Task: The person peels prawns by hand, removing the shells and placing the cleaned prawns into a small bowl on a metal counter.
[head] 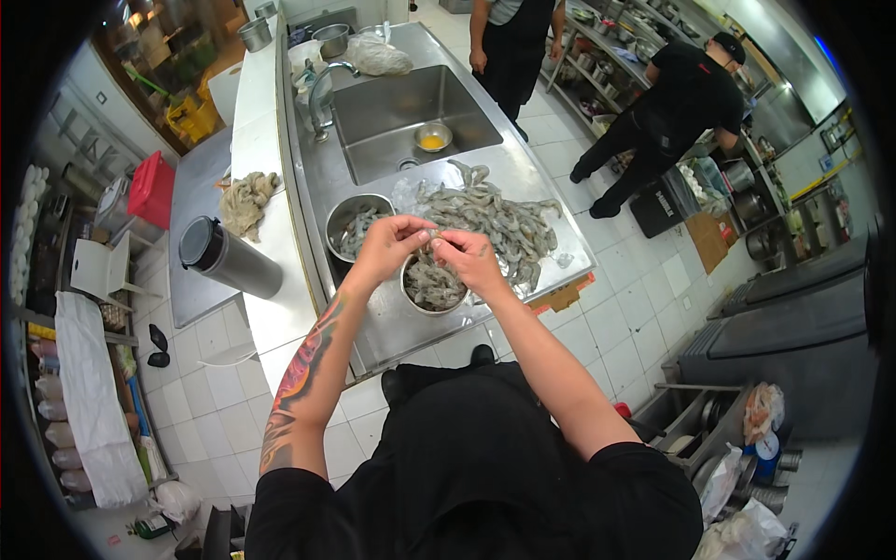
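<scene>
My left hand (394,246) and my right hand (470,257) meet fingertip to fingertip, pinching a small shrimp (434,236) between them. Directly below is a round metal container (408,297) holding shrimp shells and heads. Left of it, partly behind my left hand, a metal bowl (334,222) contains grey peeled-looking shrimp. A large heap of raw grey shrimp (500,217) lies on the steel counter beyond and to the right of my hands, with some ice at its left side. Much of the held shrimp is hidden by my fingers.
A steel sink (399,105) with a small bowl of yellow contents (433,137) lies beyond the heap. A grey tumbler (238,262) and crumpled cloth (248,203) rest on the left ledge. One person (514,49) stands past the counter; another person (672,105) bends at shelves.
</scene>
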{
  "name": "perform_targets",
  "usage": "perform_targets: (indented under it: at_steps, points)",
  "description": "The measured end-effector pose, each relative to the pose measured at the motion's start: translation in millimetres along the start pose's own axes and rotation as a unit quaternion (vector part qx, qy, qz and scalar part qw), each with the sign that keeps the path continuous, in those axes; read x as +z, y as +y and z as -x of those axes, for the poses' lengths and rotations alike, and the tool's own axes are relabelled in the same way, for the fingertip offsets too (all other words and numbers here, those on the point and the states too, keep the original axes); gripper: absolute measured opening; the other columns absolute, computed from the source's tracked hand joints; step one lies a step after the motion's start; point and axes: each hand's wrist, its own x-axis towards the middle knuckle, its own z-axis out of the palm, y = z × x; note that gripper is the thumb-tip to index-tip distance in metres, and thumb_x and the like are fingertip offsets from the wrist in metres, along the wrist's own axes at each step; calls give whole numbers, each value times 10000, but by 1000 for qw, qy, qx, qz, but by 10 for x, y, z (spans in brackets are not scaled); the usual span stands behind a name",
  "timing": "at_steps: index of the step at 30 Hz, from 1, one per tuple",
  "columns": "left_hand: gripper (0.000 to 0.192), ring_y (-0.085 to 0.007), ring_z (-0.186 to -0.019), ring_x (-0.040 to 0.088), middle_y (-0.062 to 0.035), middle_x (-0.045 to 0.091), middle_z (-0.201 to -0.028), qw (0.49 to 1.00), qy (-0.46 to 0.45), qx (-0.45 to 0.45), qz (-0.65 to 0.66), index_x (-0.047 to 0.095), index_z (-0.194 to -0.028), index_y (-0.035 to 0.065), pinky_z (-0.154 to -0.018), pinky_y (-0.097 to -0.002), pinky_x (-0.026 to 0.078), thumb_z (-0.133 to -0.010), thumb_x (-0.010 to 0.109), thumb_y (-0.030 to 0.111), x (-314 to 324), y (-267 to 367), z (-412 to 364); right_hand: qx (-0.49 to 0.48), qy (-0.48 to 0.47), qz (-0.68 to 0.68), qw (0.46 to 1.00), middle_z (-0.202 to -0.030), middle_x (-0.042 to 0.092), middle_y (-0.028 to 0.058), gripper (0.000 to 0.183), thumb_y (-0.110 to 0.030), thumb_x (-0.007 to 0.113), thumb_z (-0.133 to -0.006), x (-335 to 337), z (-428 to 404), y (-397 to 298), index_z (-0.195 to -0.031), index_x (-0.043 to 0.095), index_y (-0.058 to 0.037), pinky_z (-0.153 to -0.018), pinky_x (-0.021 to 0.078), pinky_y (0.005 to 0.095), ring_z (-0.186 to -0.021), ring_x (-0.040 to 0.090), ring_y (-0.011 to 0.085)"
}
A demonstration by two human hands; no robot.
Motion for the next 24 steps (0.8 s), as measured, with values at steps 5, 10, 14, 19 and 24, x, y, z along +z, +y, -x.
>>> perform_targets:
  at_steps: [5, 10, 14, 19, 24]
  points:
    - [246, -119, -869, 696, -55, 747, -1027, 975, -47, -94, 195, 699, -1251, -7, -797, -279, 574, -1038, 677, 116, -38, 77, 27, 57, -16, -238, 969, -861, 692, 46, 211, -152, 666, -1028, 25, 54, 46, -1077, 742, 38, -717, 553, 336, -805, 661, 134]
    - [222, -87, -744, 631, -13, 729, -905, 997, 8, -81, 3, 743, -1200, -8, -688, -272, 536, -1006, 662, 66, -60, -91, -2, 127, -16, -310, 942, -854, 684, 85, 223, -138, 682, -1007, -155, 198, 543, -1141, 735, 33, -766, 560, 346, -838, 679, 177]
    - [217, -94, -770, 674, -45, 734, -849, 971, -1, -61, -232, 730, -1159, -57, -729, -272, 564, -960, 682, 17, -82, -149, 30, -89, 11, 370, 925, -923, 723, 156, 287, -162, 720, -960, -133, 270, 511, -1194, 736, 3, -782, 565, 358, -841, 704, 289]
    - [213, -143, -781, 740, -113, 774, -873, 986, 52, -57, -150, 754, -1120, -50, -722, -300, 592, -935, 723, 51, 128, -100, 41, -71, 95, 168, 979, -939, 755, 163, 287, -173, 730, -938, 64, 102, 219, -1171, 743, -7, -703, 559, 399, -768, 713, 353]
    - [213, -136, -782, 746, -113, 779, -905, 979, 54, -50, -193, 740, -1123, -69, -724, -283, 608, -944, 735, 46, 167, -53, 76, -27, 56, 275, 959, -810, 735, 168, 228, -102, 663, -943, 149, 86, -66, -1140, 734, -13, -658, 539, 390, -707, 726, 268]
